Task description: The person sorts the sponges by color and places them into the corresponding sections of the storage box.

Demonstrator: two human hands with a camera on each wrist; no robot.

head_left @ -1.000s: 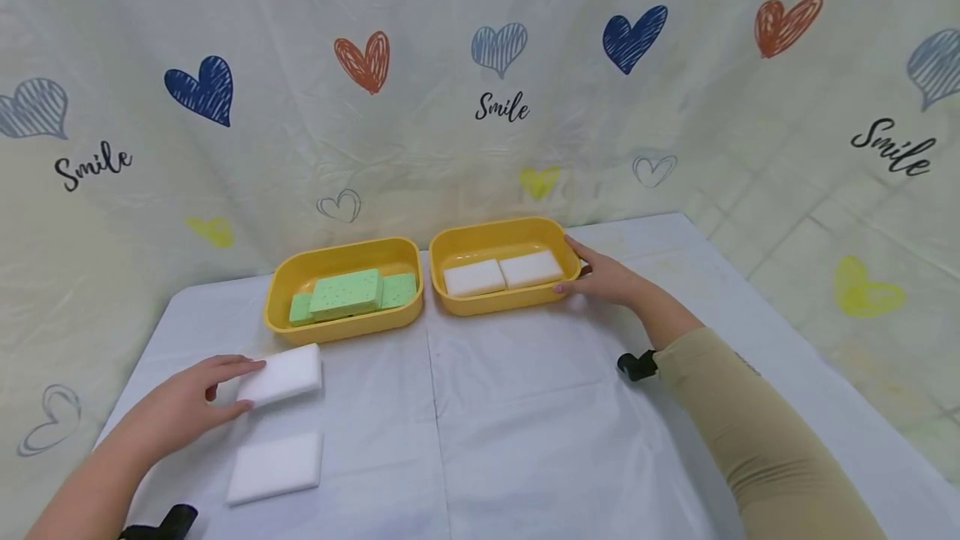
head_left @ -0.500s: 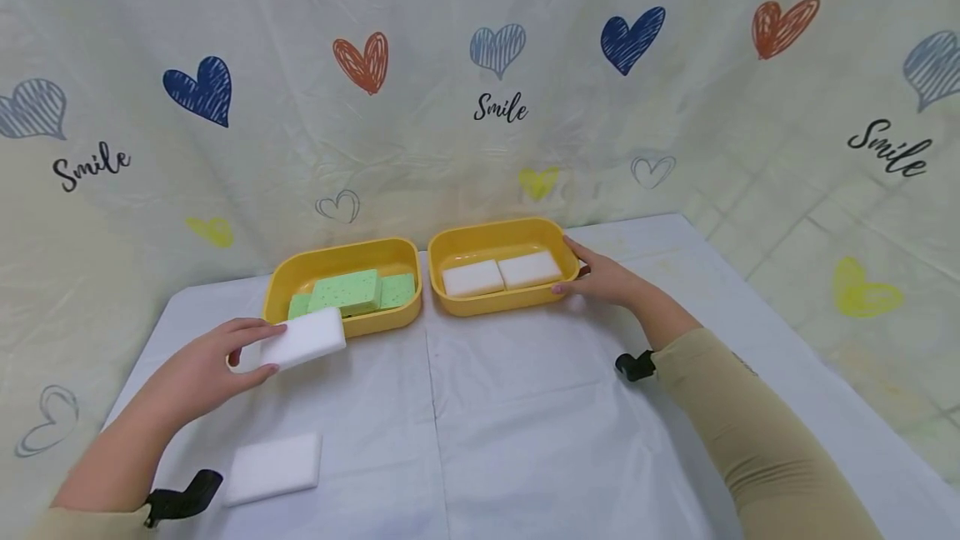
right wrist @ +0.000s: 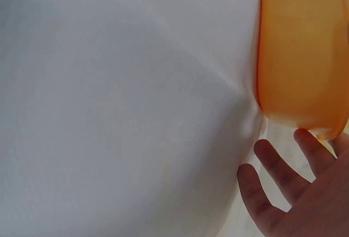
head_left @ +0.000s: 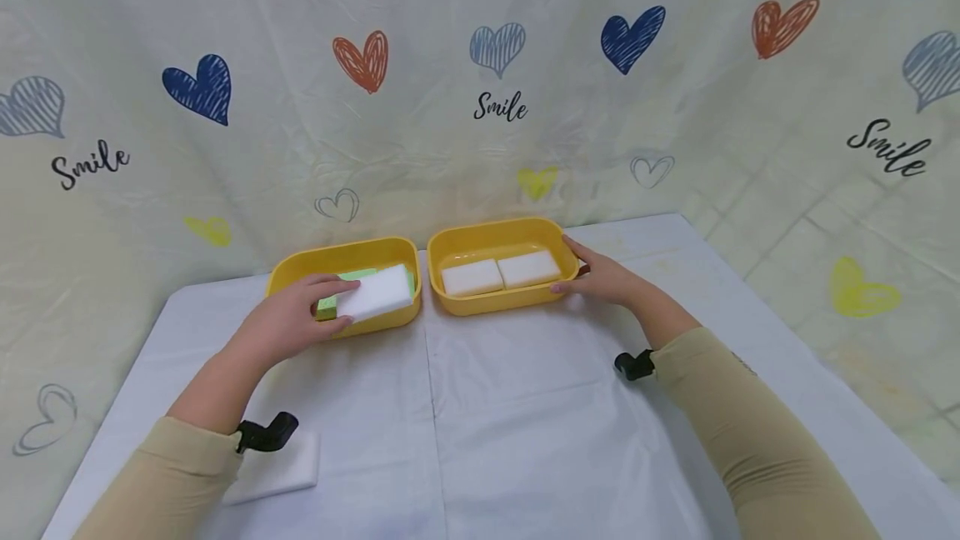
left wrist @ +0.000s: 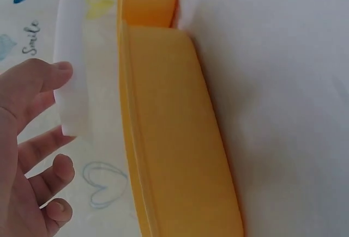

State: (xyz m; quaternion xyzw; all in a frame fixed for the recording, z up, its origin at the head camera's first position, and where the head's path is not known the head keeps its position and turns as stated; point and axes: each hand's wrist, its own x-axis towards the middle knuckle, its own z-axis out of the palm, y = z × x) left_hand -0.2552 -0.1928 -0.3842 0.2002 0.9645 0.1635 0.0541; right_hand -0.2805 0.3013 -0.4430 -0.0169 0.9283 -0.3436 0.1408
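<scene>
My left hand (head_left: 281,319) pinches a white sponge block (head_left: 382,292) by its left end, thumb below and fingers above. It holds the block over the left yellow bin (head_left: 386,322), partly covering the green sponges (head_left: 327,307) inside. In the left wrist view the white block (left wrist: 71,41) is above the rim, apart from the bin wall (left wrist: 169,128). My right hand (head_left: 609,277) grips the right end of the right yellow bin (head_left: 487,304), thumb at the front and a finger toward the back. Two white sponges (head_left: 474,277) lie side by side in that bin.
Another white sponge (head_left: 288,473) lies on the white-covered table (head_left: 525,407), partly hidden by my left sleeve and wrist mount. Both bins stand side by side near the back edge, before a sheet printed with hearts (head_left: 498,48).
My left hand has lifted the white sponge from the table and carried it right and away from me, over the left bin. My right hand stays at the right bin.
</scene>
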